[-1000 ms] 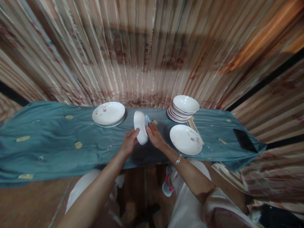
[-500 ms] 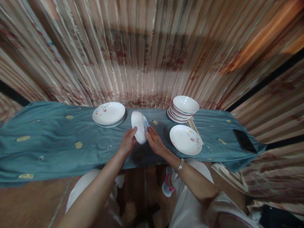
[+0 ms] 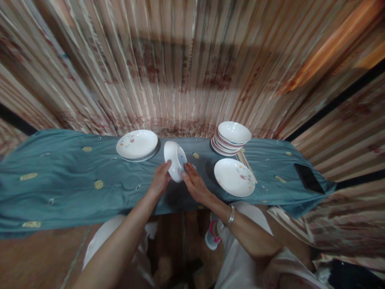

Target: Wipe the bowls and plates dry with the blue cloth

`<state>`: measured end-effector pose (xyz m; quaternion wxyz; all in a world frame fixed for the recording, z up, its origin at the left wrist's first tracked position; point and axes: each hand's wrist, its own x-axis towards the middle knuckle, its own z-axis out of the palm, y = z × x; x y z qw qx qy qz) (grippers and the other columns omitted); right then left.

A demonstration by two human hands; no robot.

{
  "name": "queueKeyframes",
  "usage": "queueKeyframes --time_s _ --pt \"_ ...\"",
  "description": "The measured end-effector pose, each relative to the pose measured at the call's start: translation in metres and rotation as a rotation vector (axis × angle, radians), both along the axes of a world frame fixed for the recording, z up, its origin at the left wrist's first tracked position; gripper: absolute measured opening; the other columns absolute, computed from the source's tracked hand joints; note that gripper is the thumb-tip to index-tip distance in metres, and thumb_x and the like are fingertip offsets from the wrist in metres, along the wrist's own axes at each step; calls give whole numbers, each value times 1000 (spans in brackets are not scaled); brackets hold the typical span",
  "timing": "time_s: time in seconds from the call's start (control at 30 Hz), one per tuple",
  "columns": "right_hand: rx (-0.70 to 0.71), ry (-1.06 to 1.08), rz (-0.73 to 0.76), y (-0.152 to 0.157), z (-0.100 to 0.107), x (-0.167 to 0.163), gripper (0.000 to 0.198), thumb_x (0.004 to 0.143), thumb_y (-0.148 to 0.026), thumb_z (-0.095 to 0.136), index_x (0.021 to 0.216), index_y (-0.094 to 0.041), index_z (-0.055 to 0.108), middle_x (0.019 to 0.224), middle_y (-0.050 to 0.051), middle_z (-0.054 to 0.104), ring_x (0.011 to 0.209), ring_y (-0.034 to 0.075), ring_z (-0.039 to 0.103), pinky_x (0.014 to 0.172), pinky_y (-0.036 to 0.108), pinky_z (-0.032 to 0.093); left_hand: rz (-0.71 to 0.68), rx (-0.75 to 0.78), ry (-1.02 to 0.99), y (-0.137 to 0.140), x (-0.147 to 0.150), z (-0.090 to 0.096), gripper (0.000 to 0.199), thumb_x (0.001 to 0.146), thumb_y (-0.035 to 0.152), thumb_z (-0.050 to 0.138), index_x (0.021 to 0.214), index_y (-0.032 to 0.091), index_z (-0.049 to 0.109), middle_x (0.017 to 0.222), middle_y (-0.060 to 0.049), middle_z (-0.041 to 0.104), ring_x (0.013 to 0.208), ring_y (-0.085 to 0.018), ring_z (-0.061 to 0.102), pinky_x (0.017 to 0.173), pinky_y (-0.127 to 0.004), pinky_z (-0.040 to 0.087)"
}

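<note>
Over the middle of the table, a white bowl (image 3: pixel 172 159) is tipped on its side, its outside and foot facing right. My left hand (image 3: pixel 162 176) grips it at the near left edge, thumb on the outer wall and fingers mostly hidden behind. My right hand (image 3: pixel 194 180) presses a small light-blue cloth (image 3: pixel 181 159) against the bowl's base; the fingers cover much of that cloth. To the left of the bowl lies a stack of flowered white plates (image 3: pixel 137 144). Right of my hands is a single flowered plate (image 3: pixel 234 177).
A stack of white bowls (image 3: pixel 234 134) with red-patterned sides stands at the back right. Chopsticks (image 3: pixel 247 165) lie beside the flowered plate. A black phone (image 3: pixel 309 178) rests near the right end of the green tablecloth (image 3: pixel 75 192). A pleated curtain (image 3: pixel 168 80) hangs behind the table.
The bowl and both hands have shifted slightly left. My right hand has slid a little across the bowl's base with the cloth, showing more of the foot.
</note>
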<state>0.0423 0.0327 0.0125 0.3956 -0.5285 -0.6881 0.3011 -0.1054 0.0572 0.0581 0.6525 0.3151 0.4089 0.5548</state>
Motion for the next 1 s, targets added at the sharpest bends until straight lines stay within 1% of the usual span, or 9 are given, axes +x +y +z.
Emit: queueKeyframes --time_s 0.2,0.3,0.4,0.5,0.63,0.77,0.87,0.93,1.0 --pt "29 14 15 -1 7 0 62 99 -58 37 149 -22 47 154 11 45 147 27 36 123 52 25 -13 24 19 1 2 -1 44 59 54 84 78 16 71 74 -3 72 70 -19 66 61 -28 51" --pt "34 43 12 -1 13 2 64 99 -61 35 148 -23 48 155 9 44 147 25 36 123 50 26 -37 49 51 -1 5 -2 51 59 56 83 85 14 73 79 -6 74 73 -21 67 63 -29 52" --pt "17 95 5 1 19 4 72 96 -69 32 148 -23 48 156 9 43 147 23 36 124 47 25 -78 77 116 -2 8 -5 55 63 58 80 95 14 74 83 -7 75 75 -22 67 66 -30 50" --pt "-19 148 -27 3 25 7 83 91 -77 28 149 -20 45 158 11 40 148 23 34 124 44 24 -101 148 244 -5 10 -7 49 71 57 75 96 16 76 81 -5 75 75 -23 66 71 -32 49" --pt "-56 217 -97 10 32 13 90 88 -81 28 149 -17 45 156 11 41 148 23 34 124 44 25 -133 282 431 -9 15 -4 36 77 51 70 94 20 78 85 -5 75 84 -26 66 82 -33 48" --pt "-89 311 -166 19 37 23 84 86 -80 37 142 -19 54 150 10 50 144 26 41 122 47 28 -171 433 560 -14 24 -5 29 83 44 65 99 23 78 100 -7 76 102 -29 66 99 -37 45" --pt "-116 405 -195 26 39 32 73 85 -74 50 134 -21 61 145 8 57 140 26 46 120 45 32 -214 596 740 -17 31 -16 33 91 39 55 109 21 74 121 -12 71 116 -29 63 108 -42 42" --pt "-119 495 -192 29 39 38 65 85 -68 54 129 -21 65 137 6 63 134 26 52 116 42 37 -268 768 889 -19 35 -27 37 96 34 47 121 17 68 132 -15 65 125 -28 59 112 -44 41" --pt "-129 582 -184 32 38 45 59 85 -66 56 122 -21 68 124 5 70 124 25 59 110 40 44 -307 933 1051 -20 38 -37 40 98 30 43 129 14 62 137 -17 61 130 -27 55 113 -47 41"
